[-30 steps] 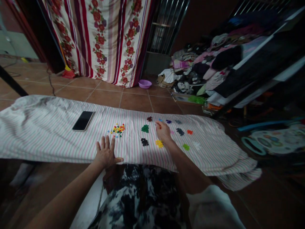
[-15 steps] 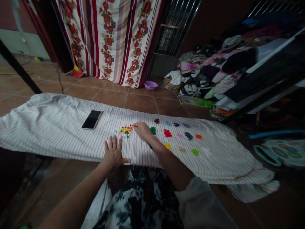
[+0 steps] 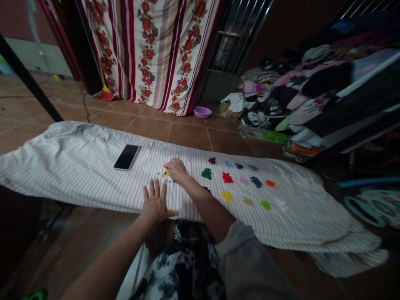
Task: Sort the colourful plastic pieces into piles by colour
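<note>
My left hand lies flat at the near edge of the striped cloth, fingers spread, holding nothing. Just beyond its fingertips is a small mixed pile of coloured pieces, partly covered by my right hand. My right fingers are bent and pinched together at this pile; what is between them is hidden. To the right lie sorted heaps: green pieces, red pieces, yellow pieces, dark grey pieces, lime pieces, white pieces and several others. Black pieces show partly behind my right forearm.
A phone lies on the cloth left of the mixed pile. Beyond the cloth, a purple bowl stands on the tiled floor by a floral curtain. Clothes are heaped at the right. A dark pole slants at the left.
My right hand has moved left from the pile's right side onto it, covering part of it and uncovering more of the green heap. My left hand stays flat. The view has shifted slightly.
</note>
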`<state>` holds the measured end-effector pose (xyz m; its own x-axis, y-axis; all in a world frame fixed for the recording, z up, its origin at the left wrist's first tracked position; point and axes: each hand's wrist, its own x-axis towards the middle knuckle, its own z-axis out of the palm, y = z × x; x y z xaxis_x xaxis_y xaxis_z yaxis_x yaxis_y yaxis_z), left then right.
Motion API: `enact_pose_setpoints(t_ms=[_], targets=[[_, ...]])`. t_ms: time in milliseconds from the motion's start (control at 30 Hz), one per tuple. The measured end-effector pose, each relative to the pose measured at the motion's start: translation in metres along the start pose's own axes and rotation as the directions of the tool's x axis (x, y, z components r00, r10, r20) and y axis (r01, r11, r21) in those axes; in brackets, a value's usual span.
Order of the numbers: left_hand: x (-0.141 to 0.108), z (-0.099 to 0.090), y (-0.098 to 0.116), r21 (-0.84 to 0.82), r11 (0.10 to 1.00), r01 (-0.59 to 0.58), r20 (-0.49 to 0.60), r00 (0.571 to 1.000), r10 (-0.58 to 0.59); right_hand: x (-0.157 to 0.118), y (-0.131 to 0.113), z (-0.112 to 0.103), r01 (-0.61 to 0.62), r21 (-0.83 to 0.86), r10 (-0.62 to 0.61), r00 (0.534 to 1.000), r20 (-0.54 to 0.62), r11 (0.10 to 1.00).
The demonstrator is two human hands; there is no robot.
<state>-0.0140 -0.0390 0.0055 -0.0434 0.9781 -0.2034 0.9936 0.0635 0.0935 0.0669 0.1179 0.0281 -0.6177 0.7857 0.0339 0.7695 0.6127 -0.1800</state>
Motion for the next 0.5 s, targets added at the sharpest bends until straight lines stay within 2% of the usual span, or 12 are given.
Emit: enact_pose_setpoints(t_ms=[300,500], targets=[[-0.0015,-0.0043,0.0019,-0.003,1.0,0.006,0.013,1.0,-0.006,0.0012,0.001,0.0025,-0.064,0.012,0.064,0.998,0.003,0.998],[-0.0026,-0.0058,0.0027,0.001,1.0,0.008,0.016,1.0,-0.008,-0.0003,-0.0006,0.0074,-0.1,0.107,0.105,0.994,-0.037,0.989]])
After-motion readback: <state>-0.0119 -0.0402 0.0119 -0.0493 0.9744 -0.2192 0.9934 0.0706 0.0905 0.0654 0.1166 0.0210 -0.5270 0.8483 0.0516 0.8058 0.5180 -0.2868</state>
